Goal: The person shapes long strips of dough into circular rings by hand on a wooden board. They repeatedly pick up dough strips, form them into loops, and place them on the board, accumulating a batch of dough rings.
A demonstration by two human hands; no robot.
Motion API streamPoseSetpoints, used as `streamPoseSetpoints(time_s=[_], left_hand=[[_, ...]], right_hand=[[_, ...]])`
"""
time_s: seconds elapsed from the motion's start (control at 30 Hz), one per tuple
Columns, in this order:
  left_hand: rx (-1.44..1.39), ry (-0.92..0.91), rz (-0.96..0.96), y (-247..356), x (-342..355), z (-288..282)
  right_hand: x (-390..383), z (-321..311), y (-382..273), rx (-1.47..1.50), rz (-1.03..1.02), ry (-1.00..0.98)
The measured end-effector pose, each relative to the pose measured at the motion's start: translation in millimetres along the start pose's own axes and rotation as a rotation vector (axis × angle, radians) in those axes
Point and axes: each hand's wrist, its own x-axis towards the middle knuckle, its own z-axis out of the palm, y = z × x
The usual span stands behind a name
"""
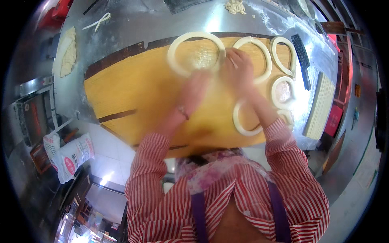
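Note:
A ring of pale dough lies at the far middle of a yellow wooden board. Smeared by motion, my left hand is at the ring's near edge, and its fingers do not show clearly. My right hand is closed on the ring's right side, its fingers curled and slightly blurred. A second dough ring lies partly behind that hand. Further right are an oval dough loop and a smaller ring. Near my right forearm lies another loop, partly covered by the arm.
A long black knife-like tool and a ridged pale slab lie right of the board. Dough and a looped white strip are at far left, dough scraps at the back. A white sack stands lower left.

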Motion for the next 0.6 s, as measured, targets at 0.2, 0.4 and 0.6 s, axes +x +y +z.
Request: streamPoseSetpoints(time_s=[0.2,0.4,0.6], left_hand=[[0.055,0.168,-0.036,-10,7,-23],[0.263,0.100,-0.547,-60,68,-54],[-0.499,0.221,-0.799,-96,70,-22]], right_hand=[[66,18,5,-0.149,0.035,-0.207],[88,32,3,-0.267,0.216,-0.382],[88,25,7,0.418,0.607,-0.458]])
